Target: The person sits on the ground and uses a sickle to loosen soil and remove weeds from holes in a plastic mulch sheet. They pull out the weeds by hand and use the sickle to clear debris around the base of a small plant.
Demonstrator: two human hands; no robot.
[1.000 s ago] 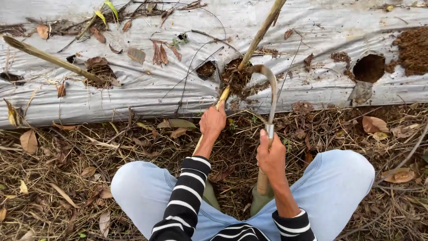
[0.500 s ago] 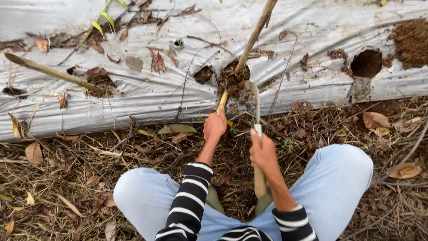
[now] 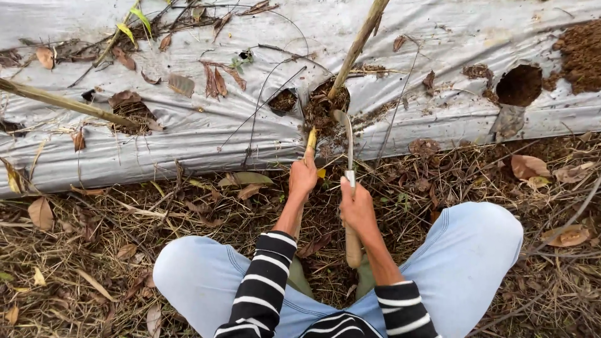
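Grey plastic sheet (image 3: pixel 188 134): it covers the raised bed across the top of my view, dirty, wrinkled and scattered with dry leaves and thin twigs.
Far left stick (image 3: pixel 62 102): a pale cane lies slanted on the sheet, its lower end at a torn hole with dark soil showing.
Ground (image 3: pixel 81 250): dry straw, dead leaves and stems run along the foot of the bed, below the sheet's edge.
Left hand (image 3: pixel 303 176): my grip here is closed around the yellowish lower end of a stalk (image 3: pixel 311 139), thumb up along it, just below the sheet's edge.
Left sleeve (image 3: pixel 263 281): black and white stripes, reaching forward between my knees.
Upright stake (image 3: pixel 358 45): a brown cane rises from the central hole and leans up and right out of the top of the view.
Central hole (image 3: pixel 322 107): a ragged opening in the plastic, full of dark soil and roots, right above both hands.
Sickle (image 3: pixel 348 147): its thin curved blade points up into the central hole, beside the stalk; the pale wooden handle hangs down below my fist.
Right hand (image 3: pixel 357 208): grip closed tight on the sickle handle, just beside the left hand, not touching it as far as I can tell.
Light blue trousers (image 3: pixel 482 250): my knees spread to either side of both arms.
Right hole (image 3: pixel 518 84): a round, empty opening in the sheet, well apart from the hands, with loose brown soil (image 3: pixel 582 53) heaped beyond it.
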